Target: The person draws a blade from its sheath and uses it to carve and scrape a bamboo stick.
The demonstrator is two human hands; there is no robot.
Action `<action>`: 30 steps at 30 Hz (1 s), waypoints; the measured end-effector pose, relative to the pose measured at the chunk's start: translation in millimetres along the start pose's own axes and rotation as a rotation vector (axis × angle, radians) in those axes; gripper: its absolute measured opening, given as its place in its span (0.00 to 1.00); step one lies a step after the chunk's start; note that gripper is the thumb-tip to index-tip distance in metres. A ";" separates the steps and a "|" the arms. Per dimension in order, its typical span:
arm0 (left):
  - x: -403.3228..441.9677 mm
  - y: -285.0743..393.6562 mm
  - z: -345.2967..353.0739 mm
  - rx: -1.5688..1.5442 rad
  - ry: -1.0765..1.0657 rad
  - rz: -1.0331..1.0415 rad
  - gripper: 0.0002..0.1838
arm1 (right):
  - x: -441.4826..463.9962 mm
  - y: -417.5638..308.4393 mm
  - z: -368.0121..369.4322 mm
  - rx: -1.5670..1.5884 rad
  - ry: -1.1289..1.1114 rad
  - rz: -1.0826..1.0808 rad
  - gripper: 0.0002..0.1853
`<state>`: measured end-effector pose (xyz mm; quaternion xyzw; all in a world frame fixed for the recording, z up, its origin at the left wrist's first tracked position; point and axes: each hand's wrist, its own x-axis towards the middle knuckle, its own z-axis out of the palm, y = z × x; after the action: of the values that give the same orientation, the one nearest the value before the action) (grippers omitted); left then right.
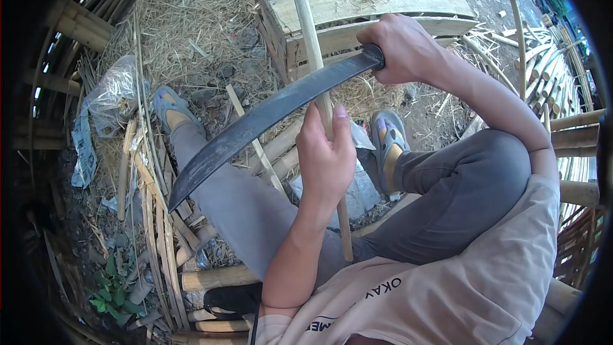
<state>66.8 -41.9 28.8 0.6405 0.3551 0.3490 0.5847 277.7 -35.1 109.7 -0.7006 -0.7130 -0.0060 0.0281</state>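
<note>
My right hand [405, 51] is wrapped round the dark handle of a long machete [255, 118]. Its broad curved blade reaches down to the left, and the tip lies above my left thigh. Between my left thumb and fingers is a long, pale bamboo strip [304, 16], held by my left hand [325, 156]. The strip runs from the top edge of the view down to my lap. The blade crosses in front of it just above my left hand; whether the edge touches it I cannot tell.
A slatted wooden crate [370, 3] stands ahead, beyond my right hand. Cut bamboo pieces [549, 70] are heaped at the far right. Bamboo strips [156, 236] and a clear plastic bag [115, 96] lie at the left. Straw [191, 19] covers the ground; my sandalled feet rest on it.
</note>
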 end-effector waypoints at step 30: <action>-11.9 6.1 1.0 -0.029 0.027 0.036 0.16 | 6.5 23.1 -1.5 0.022 0.119 0.069 0.11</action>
<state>61.9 -53.1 34.4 0.6335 0.3463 0.3732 0.5826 300.7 -28.2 110.8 -0.7228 -0.6855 -0.0389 0.0782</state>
